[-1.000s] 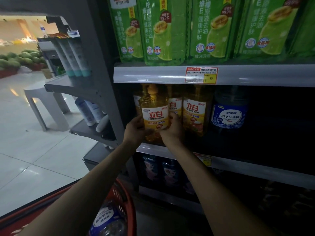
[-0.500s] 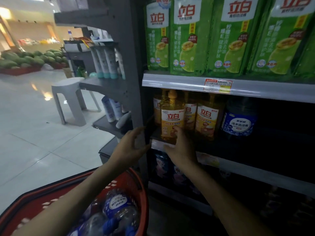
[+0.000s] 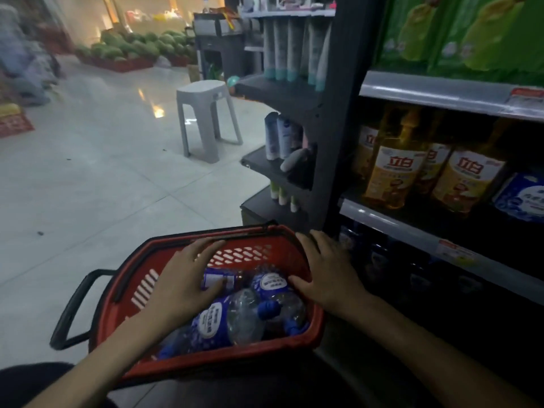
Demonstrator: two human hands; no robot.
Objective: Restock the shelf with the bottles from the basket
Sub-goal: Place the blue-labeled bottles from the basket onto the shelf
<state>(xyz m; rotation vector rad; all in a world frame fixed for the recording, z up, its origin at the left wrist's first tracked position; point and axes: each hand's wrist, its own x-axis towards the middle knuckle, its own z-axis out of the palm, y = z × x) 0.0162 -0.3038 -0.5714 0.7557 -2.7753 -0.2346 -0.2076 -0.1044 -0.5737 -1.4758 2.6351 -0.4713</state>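
1. Pale floor tiles (image 3: pixel 88 187) run back to a heap of watermelons (image 3: pixel 132 47), with a grey stool (image 3: pixel 206 113) standing in the aisle near the end of the shelving.
2. On the side rack (image 3: pixel 282 92) beside the stool, tubes (image 3: pixel 282 48) stand in a row on the upper level, and more tubes are on the levels below.
3. To my right the shelf (image 3: pixel 412 228) carries yellow bottles (image 3: pixel 394 172) at its left end, upright and close together, with a blue-labelled bottle (image 3: pixel 521 198) just beside them. Green packs (image 3: pixel 471 33) fill the level above.
4. A red basket (image 3: pixel 253 248) sits low in front of me, close to the foot of the shelving, its black handle (image 3: pixel 70 313) sticking out to the left.
5. Inside it lie clear bottles with blue labels (image 3: pixel 215 320), tipped on their sides and piled against each other, along with a darker bottle (image 3: pixel 226 279) towards the far wall.
6. My left hand (image 3: pixel 188 281) reaches over the basket with fingers stretched out and spread, the thumb touching the darker bottle; it grips nothing.
7. My right hand (image 3: pixel 329 272) is spread over the basket's right rim, fingers apart and straight, thumb near one bottle's label, also gripping nothing.
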